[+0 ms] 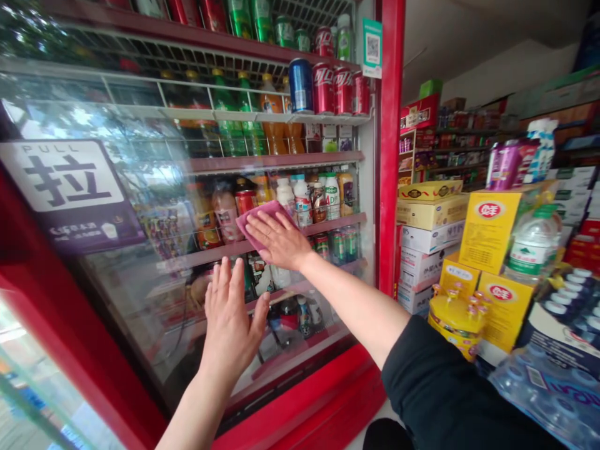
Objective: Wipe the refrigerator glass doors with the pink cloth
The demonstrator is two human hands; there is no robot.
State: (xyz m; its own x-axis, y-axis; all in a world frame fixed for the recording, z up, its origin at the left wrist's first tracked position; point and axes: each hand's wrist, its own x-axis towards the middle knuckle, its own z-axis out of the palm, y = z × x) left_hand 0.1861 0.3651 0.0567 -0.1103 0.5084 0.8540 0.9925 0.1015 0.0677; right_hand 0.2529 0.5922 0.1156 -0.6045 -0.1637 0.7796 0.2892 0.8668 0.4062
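On the cooler's glass door (112, 300), open right hand (279, 240) presses a pink cloth (255, 219); left hand (229, 319) open

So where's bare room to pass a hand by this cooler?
Bare glass on the cooler door, between the PULL sign and the left hand. A thin floor strip shows beside the door's red base. Crowded to the right: stacked cartons, yellow boxes, bottled water.
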